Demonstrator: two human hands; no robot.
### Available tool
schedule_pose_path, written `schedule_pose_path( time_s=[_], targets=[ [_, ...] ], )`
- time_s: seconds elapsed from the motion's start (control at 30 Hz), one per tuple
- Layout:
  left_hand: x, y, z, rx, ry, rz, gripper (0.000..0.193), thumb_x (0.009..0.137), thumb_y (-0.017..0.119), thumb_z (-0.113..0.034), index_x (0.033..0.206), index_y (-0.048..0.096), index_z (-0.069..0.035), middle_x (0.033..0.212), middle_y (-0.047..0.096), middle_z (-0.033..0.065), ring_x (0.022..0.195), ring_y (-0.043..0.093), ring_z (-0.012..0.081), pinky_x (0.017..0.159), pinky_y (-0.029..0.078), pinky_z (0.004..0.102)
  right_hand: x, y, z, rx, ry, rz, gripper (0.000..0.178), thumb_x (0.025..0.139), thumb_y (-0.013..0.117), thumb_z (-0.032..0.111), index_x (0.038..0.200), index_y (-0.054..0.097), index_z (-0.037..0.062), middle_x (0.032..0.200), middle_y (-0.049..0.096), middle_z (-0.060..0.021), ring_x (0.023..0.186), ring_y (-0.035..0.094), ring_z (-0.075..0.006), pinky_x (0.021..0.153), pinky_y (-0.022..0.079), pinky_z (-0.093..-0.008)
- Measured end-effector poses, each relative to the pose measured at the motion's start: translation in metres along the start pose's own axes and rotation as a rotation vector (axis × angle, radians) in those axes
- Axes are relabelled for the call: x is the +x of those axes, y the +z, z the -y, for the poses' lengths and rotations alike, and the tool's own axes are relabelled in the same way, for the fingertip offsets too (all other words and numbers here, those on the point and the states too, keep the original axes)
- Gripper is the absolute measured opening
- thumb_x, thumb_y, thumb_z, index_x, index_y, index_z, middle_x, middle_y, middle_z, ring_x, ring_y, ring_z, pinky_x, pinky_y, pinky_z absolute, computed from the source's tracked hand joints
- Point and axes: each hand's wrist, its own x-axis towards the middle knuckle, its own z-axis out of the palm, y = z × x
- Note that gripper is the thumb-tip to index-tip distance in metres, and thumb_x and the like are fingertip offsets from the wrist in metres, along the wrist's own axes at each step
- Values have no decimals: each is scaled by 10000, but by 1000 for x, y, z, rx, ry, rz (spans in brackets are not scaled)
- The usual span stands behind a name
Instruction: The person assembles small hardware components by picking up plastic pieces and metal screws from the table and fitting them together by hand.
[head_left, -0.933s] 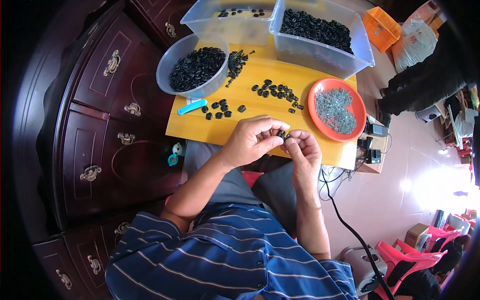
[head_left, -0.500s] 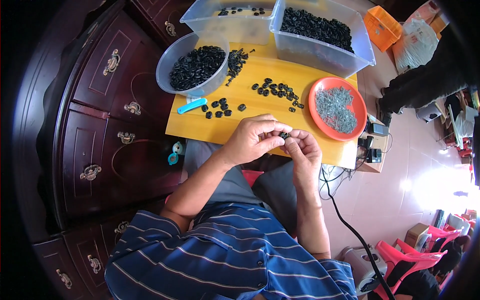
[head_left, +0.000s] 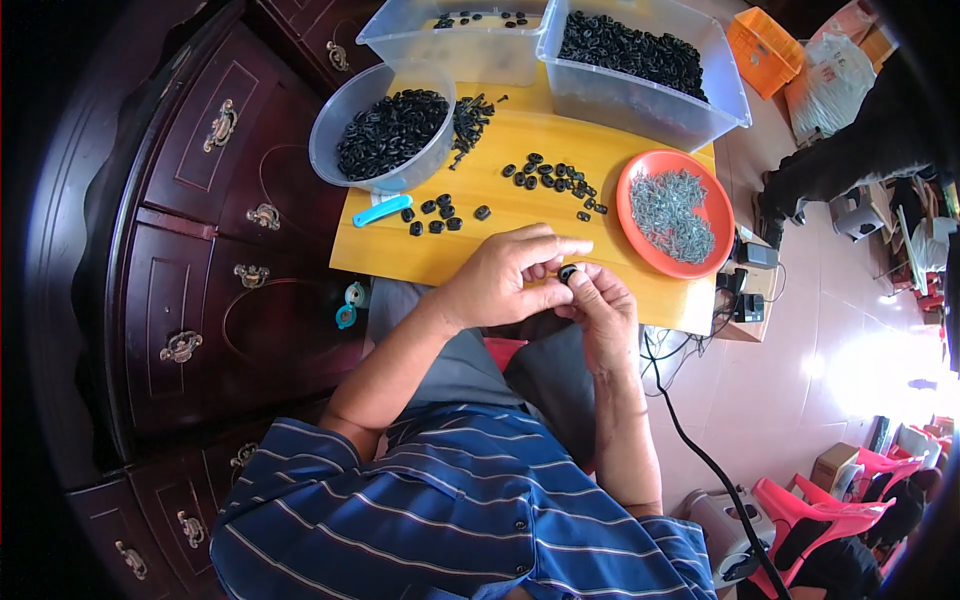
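Observation:
A small black oval part is pinched between the thumb and fingers of my right hand, just past the table's front edge. My left hand is close against it, index finger stretched out above the part. Its thumb tip lies by the part's lower side, apart from the index finger, and the other fingers curl in behind. Ahead of my hands, loose black oval pieces lie in a group on the yellow table. Another few black pieces sit to the left, near a light-blue handled tool.
A round clear tub of black parts stands at the left, black screws beside it. Two clear bins stand at the back. An orange-red plate holds silver metal pieces. A black cable hangs at the right; a dark cabinet flanks the left.
My left index finger has straightened and lifted off the black oval part, which now shows more fully in my right fingers. A person's dark-clothed leg has shifted at the far right.

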Motion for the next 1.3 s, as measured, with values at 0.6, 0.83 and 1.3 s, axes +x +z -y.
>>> schedule_pose_path(
  time_s=[0.6, 0.83, 1.3],
  targets=[
    [2, 25, 6, 353, 256, -241, 321, 770, 796, -44, 1074, 701, -10, 959, 691, 133, 851, 682, 320, 738, 562, 391, -1, -1, -5, 219, -26, -36, 172, 1028, 616, 207, 1051, 708, 64, 925, 706, 2, 809, 660, -89, 772, 533, -260],
    [4, 24, 7, 360, 280, -235, 297, 779, 784, -38, 1063, 703, -3, 946, 695, 143, 854, 679, 334, 749, 557, 396, 3, -6, -17, 231, -63, -73, 163, 1024, 622, 195, 1032, 704, 55, 907, 692, 5, 788, 642, -78, 729, 530, -242],
    [1, 31, 5, 231, 209, -263, 242, 834, 741, -74, 1066, 694, -28, 943, 689, 121, 836, 692, 313, 728, 565, 386, -1, 7, -5, 59, -133, -158, 186, 1024, 621, 195, 943, 694, 44, 791, 626, 33, 722, 528, -49, 690, 423, -216]
  ],
)
